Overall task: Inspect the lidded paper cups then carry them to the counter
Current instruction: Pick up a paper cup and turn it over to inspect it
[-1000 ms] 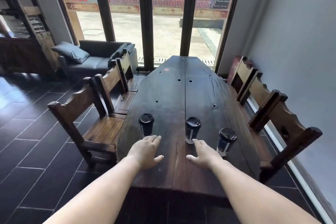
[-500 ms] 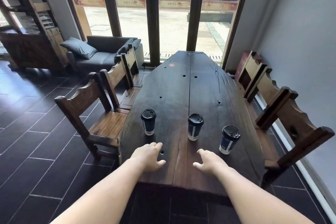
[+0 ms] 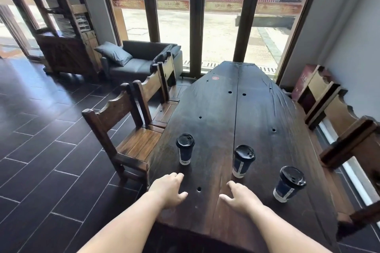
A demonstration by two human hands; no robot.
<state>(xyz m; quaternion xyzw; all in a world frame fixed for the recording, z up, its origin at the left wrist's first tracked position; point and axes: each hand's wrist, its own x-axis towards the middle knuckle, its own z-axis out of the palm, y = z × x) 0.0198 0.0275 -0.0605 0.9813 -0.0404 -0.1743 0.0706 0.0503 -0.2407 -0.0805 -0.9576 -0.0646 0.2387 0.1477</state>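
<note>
Cups with black lids, three in number, are set upright across the near end of the dark wooden desk [image 3: 257, 109], well apart from one another. The left cup [image 3: 185, 149] stands farthest, the middle cup [image 3: 242, 160] a little nearer, and the right cup [image 3: 289, 184] nearest, so the row is slanted.

The left hand [image 3: 168, 189] is held low over the desk just short of the left cup, and the right hand [image 3: 240, 197] just short of the middle cup. The fingers [image 3: 177, 175] of both are loosely bent and nothing is held. Whether the palms are laid on the wood cannot be told.

The step in hand is judged to be the reach for inspection. It is best done one cup per hand. Each cup should be gripped round the paper wall below the lid rim, not by the lid, which may be popped off under a squeeze. Each cup should be lifted straight up and kept level while it is turned and looked over, since the contents are unknown.

Each cup's long axis is vertical, with the lid up and the narrower base on the desk. The lean seen in the right cup is judged to be lens distortion. Which way the sip openings are turned cannot be read with certainty.
</note>
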